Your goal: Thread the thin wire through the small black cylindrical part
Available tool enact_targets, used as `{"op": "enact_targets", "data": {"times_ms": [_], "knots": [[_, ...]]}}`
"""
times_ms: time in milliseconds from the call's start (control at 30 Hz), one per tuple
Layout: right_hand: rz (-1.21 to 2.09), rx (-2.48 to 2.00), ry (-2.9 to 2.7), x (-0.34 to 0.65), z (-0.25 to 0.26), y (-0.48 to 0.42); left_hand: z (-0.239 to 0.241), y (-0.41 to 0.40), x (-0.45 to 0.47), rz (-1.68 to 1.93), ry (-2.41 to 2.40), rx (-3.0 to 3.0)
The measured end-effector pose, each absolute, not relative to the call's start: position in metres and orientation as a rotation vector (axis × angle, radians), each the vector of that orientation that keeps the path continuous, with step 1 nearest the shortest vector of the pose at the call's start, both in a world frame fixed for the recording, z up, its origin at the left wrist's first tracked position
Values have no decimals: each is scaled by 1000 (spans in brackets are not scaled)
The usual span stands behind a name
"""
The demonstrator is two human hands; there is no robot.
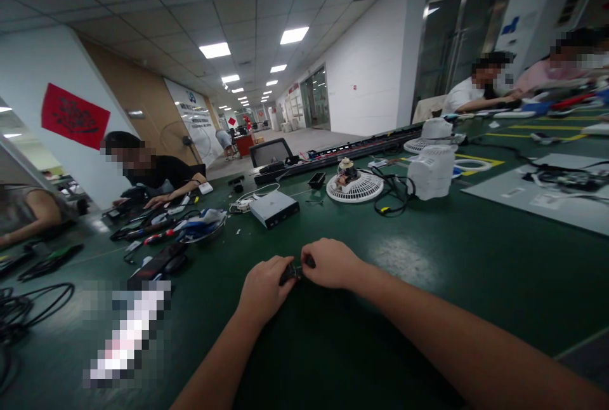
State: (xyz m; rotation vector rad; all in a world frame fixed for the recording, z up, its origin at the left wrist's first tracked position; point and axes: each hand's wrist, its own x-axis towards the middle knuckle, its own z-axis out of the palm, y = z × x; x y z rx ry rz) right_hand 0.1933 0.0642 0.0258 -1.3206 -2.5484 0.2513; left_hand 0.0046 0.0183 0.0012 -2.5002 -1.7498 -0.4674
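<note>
Both my hands meet low over the green tabletop, near the middle of the view. My left hand is closed, thumb and fingers pinching a small dark part. Close beside it, my right hand pinches another small dark piece. A thin bit shows between the two pieces, but whether they are joined I cannot tell. Fingers hide most of both, so their kind is unclear. Beyond my hands lies a silver box-shaped drive. A white fan grille with a motor on top stands farther right.
A white plastic housing and a black cable are at the back right. Tools, including a red-handled one, and a blue-and-white bundle lie left. A grey sheet lies far right. Other people sit around the table.
</note>
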Motion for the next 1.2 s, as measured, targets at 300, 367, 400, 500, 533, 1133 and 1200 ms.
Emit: {"op": "enact_targets", "data": {"times_ms": [300, 367, 400, 500, 533, 1133, 1200], "knots": [[482, -1487, -2429, 202, 23, 76, 0, 22, 0, -527, -1974, -2347], [539, -1495, -2486, 202, 22, 77, 0, 23, 0, -527, -2008, -2322], [554, -1506, -2497, 202, 22, 77, 0, 23, 1, -526, -2022, -2314], [602, -1501, -2461, 202, 23, 77, 0, 23, 2, -532, -2046, -2316], [618, -1467, -2427, 202, 24, 78, 0, 23, 3, -536, -2052, -2320], [1251, -891, -1905, 184, 7, 75, 7, 13, 13, -526, -1941, -2633], [1178, -898, -1953, 185, 6, 76, 7, 12, 13, -542, -1963, -2627]]}}
